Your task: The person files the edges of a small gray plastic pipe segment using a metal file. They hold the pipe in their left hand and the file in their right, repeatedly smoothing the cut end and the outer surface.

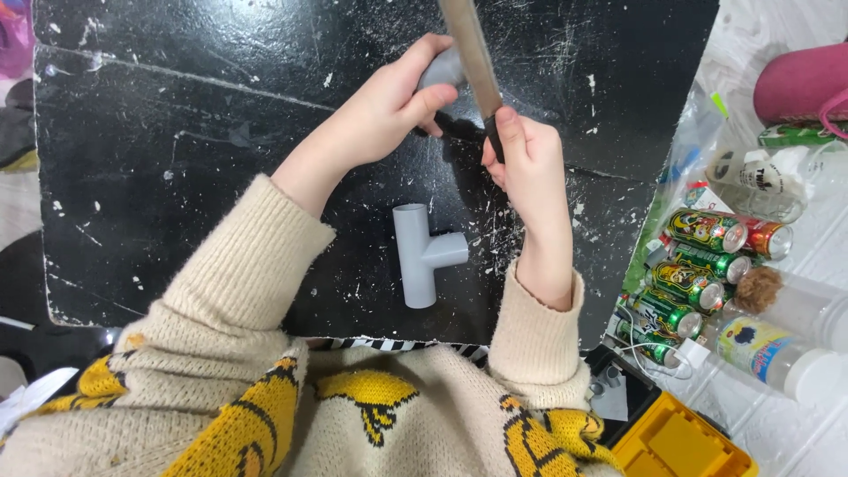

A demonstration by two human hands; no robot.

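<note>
While the left hand (389,106) curls closed around a small grey pipe fitting (442,69), pinning it to the black scratched board (177,177), the right hand (526,159) is clenched on the dark handle of a flat metal file (473,53), whose blade slants up and away, touching the fitting just beside the left thumb. Below both hands, between the wrists, a grey T-shaped pipe joint (422,254) lies loose. Drink cans (707,256) cluster well off to the right hand's outer side.
</note>
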